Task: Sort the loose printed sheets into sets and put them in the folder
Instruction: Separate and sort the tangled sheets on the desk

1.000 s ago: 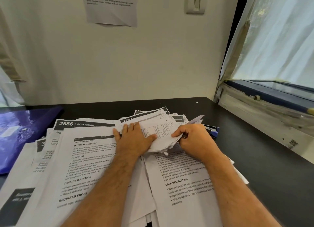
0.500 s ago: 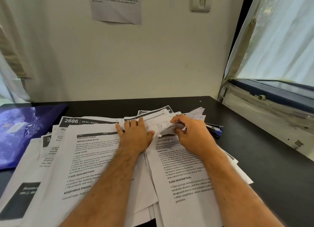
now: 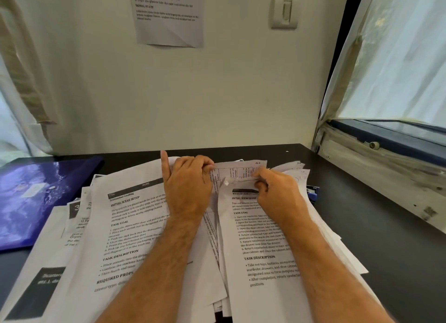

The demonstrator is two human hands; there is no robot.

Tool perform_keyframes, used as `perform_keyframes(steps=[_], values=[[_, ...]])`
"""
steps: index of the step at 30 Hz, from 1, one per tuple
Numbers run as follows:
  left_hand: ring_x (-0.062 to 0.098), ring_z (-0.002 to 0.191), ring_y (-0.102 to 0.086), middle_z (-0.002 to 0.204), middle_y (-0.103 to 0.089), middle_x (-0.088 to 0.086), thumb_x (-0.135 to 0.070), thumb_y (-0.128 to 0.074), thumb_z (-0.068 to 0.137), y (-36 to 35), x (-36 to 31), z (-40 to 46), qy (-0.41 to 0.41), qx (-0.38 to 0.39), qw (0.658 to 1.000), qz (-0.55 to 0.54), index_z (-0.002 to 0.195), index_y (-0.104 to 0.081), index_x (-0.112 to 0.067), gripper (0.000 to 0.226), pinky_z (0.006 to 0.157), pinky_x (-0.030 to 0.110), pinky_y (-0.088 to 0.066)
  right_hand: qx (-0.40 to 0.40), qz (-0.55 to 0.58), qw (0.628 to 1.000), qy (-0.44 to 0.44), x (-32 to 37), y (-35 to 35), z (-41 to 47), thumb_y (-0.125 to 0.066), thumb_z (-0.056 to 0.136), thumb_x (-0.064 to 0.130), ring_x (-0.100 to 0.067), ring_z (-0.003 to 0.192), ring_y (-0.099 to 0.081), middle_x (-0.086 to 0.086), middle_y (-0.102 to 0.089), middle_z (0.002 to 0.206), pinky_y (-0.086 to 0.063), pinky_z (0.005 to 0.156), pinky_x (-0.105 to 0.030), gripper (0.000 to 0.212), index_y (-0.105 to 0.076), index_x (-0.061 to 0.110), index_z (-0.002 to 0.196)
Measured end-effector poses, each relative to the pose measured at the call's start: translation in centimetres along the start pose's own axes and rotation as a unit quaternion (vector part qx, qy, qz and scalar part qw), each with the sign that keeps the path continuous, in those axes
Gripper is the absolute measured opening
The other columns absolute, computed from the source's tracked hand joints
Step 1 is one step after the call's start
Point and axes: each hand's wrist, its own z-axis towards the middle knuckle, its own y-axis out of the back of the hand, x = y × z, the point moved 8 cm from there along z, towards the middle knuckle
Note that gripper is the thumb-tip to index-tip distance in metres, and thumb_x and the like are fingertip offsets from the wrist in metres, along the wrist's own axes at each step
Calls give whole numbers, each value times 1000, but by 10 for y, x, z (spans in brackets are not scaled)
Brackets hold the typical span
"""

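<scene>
A messy pile of printed sheets (image 3: 135, 228) covers the black desk (image 3: 376, 226) in front of me. My left hand (image 3: 187, 189) has its fingers curled over the top edge of a sheet with a printed table (image 3: 233, 173), little finger sticking up. My right hand (image 3: 277, 194) pinches the same sheet's crumpled part from the right, above a "Wardrobe" page (image 3: 263, 247). The blue folder (image 3: 36, 197) lies shut at the left, partly under the pile.
A blue stapler (image 3: 312, 194) peeks out from under the sheets at the right. A window sill (image 3: 386, 177) runs along the desk's right side. A notice (image 3: 169, 15) and a light switch (image 3: 284, 11) hang on the wall behind.
Both hands moved away from me to the pile's far edge. My left hand went from lying flat to curling over the table sheet's top edge, lifting it.
</scene>
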Motion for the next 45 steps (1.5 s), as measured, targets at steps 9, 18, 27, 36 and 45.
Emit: perform_keyframes(steps=[9,18,27,36,45], values=[[16,119,-57,112,-67,-10,-46,-49,99,-35,2,-9,-2,259,953,159,119,-62,-34,27,121,53,16,28,26,999,-7,1,-8,2,-51,102,21,-13,92,-64,0,-67,112,-57,87,-31,38,-46,31,138],[17,79,-67,79,-69,-6,-44,-43,102,17,-12,4,-24,-30,999,31,101,-69,-23,34,123,54,-4,-116,40,986,112,25,17,-6,-64,96,18,-15,79,-66,0,-72,100,-60,73,-29,19,-65,18,115],[10,93,-68,91,-72,-12,-45,-46,102,6,-29,17,-26,119,991,59,116,-68,-33,29,122,50,12,-124,60,984,109,22,16,-5,-63,96,18,-17,81,-67,0,-72,99,-60,73,-33,9,-67,16,105],[22,115,-54,109,-66,-1,-42,-67,91,-23,18,-10,95,336,907,235,107,-59,-28,23,112,47,-25,-100,68,986,119,22,15,-11,-60,98,13,-8,83,-62,5,-70,100,-52,72,-13,10,-67,19,102],[17,91,-64,81,-64,-11,-54,-64,90,4,21,12,125,76,987,-61,95,-68,-23,32,110,44,-31,-86,73,989,95,19,8,-5,-56,100,17,-13,91,-63,3,-68,105,-55,82,-25,16,-67,18,112]])
